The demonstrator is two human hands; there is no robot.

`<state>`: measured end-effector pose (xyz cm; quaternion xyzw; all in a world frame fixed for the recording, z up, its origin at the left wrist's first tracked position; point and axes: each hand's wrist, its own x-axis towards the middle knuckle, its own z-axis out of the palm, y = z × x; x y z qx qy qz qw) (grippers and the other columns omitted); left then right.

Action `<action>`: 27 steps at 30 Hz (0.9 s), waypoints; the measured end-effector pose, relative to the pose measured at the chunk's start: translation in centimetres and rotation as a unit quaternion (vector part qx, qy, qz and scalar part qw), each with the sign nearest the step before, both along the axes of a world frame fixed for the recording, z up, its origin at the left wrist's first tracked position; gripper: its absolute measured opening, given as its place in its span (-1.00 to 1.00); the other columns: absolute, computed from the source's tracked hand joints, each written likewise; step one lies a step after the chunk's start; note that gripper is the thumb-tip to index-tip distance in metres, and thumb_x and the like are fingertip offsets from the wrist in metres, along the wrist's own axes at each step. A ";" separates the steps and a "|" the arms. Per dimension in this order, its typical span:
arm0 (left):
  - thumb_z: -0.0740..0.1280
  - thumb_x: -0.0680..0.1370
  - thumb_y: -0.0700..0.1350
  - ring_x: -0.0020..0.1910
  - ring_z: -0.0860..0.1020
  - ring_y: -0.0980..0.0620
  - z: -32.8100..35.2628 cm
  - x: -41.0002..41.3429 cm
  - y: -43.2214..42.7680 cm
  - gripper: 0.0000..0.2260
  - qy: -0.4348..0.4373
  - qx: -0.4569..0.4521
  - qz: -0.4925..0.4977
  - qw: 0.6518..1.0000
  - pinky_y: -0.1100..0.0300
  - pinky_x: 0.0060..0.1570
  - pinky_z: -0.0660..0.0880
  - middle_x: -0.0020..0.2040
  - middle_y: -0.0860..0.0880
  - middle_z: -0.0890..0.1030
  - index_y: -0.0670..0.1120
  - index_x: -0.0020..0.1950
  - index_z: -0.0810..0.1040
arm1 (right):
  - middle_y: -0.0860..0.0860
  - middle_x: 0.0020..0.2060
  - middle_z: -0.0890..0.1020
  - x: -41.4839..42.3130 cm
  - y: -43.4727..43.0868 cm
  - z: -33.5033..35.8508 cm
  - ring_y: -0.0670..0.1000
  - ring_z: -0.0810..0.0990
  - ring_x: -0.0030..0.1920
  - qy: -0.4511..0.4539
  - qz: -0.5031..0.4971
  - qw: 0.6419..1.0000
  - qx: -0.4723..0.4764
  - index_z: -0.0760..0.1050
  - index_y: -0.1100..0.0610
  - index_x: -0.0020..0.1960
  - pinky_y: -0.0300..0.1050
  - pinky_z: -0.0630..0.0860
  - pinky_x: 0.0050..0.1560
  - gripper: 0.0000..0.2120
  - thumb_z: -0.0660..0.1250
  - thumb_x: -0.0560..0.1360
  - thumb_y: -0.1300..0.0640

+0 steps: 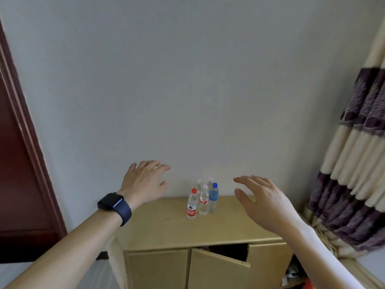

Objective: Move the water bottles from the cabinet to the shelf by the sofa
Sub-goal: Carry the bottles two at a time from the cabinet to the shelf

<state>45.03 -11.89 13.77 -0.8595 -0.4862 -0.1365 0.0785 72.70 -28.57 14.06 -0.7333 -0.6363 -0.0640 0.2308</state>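
All water bottles (203,200): sitting bunched upright at the back of the cabinet (166,232) top, against the wall. I'm counting nothing moved yet.
Left hand (143,182): I'm hovering it left of the bunch, fingers spread, holding nothing.
Right hand (262,203): hovering on the right, fingers spread too, not touching.
Shelf by the sofa: not showing in my view, so I'm guessing every grab and carry is waiting.
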 end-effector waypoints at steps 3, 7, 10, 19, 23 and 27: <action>0.16 0.58 0.12 0.46 0.26 0.01 -0.7 1.8 5.5 -0.53 0.006 -0.009 -0.009 1.000 -0.01 0.37 0.23 0.49 0.09 0.32 0.19 0.51 0.25 | -0.34 0.38 0.39 1.4 4.8 -0.9 -0.20 0.20 0.47 0.005 -0.008 1.000 -0.009 0.32 -0.27 0.43 -0.15 0.30 0.35 -0.60 0.07 0.61 -0.24; 0.16 0.59 0.13 0.47 0.25 0.01 -3.1 4.5 12.3 -0.54 0.011 -0.023 -0.027 0.999 0.00 0.39 0.22 0.49 0.09 0.32 0.20 0.51 0.26 | -0.35 0.36 0.41 3.2 11.5 -3.4 -0.19 0.22 0.46 0.024 -0.009 0.999 -0.025 0.34 -0.26 0.41 -0.18 0.32 0.32 -0.62 0.11 0.61 -0.21; 0.16 0.59 0.13 0.47 0.26 0.02 -5.8 6.6 17.2 -0.54 0.008 -0.044 -0.033 0.998 0.01 0.39 0.23 0.49 0.09 0.32 0.20 0.51 0.26 | -0.34 0.34 0.43 5.0 16.5 -5.8 -0.18 0.26 0.44 0.038 -0.008 0.999 -0.037 0.36 -0.25 0.39 -0.19 0.35 0.28 -0.64 0.14 0.61 -0.18; 0.26 0.56 0.02 0.39 0.39 0.05 -19.1 12.2 25.6 -0.56 -0.053 -0.226 -0.047 0.972 0.12 0.35 0.32 0.42 0.12 0.42 0.14 0.45 0.37 | -0.28 0.31 0.49 9.5 28.3 -16.7 -0.07 0.42 0.31 0.141 0.007 0.977 -0.158 0.37 -0.24 0.39 -0.15 0.40 0.23 -0.63 0.20 0.59 -0.14; 0.28 0.56 0.01 0.36 0.41 0.04 -22.4 13.9 29.7 -0.60 -0.109 -0.289 -0.025 0.951 0.10 0.34 0.34 0.36 0.08 0.47 0.13 0.41 0.41 | -0.22 0.30 0.50 10.7 33.0 -20.1 -0.05 0.48 0.28 0.177 -0.019 0.962 -0.205 0.36 -0.25 0.38 -0.11 0.43 0.22 -0.62 0.21 0.58 -0.17; 0.26 0.57 0.00 0.36 0.41 0.02 -24.1 17.5 36.0 -0.58 -0.108 -0.326 -0.041 0.938 0.08 0.33 0.36 0.38 0.03 0.45 0.09 0.44 0.38 | -0.11 0.16 0.58 11.2 38.3 -24.1 0.01 0.57 0.17 0.211 -0.077 0.940 -0.256 0.29 -0.19 0.39 -0.07 0.47 0.11 -0.58 0.18 0.55 -0.22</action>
